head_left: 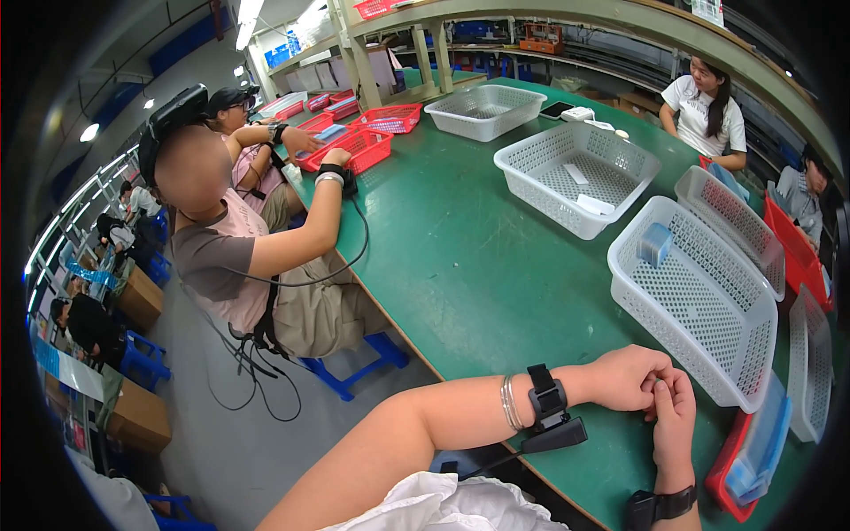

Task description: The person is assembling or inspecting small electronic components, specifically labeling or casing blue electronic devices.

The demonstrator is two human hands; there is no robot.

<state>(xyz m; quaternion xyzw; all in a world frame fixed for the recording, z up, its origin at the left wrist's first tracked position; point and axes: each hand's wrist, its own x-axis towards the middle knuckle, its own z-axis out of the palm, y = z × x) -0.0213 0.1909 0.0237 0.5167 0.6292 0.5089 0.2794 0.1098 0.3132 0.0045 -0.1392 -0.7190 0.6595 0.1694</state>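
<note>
My left hand (627, 378) and my right hand (675, 414) meet over the green table (469, 292), fingers curled and pressed together. Whatever is between the fingertips, if anything, is hidden. Black devices are strapped to both wrists, and silver bangles circle my left forearm. Just beyond my hands stands a white perforated basket (768, 365), with a small stack of blue packets (655, 244) at its far left end. To the right of my right hand, a red tray (719, 482) holds blue, clear-wrapped flat packets (761, 442).
More white baskets (531, 188) stand farther back and along the right, one with white pieces (595, 205) inside. At the left edge a co-worker (239, 230) reaches into a red basket (372, 159). Another person (708, 111) sits across the table. A cable (359, 243) hangs near the co-worker.
</note>
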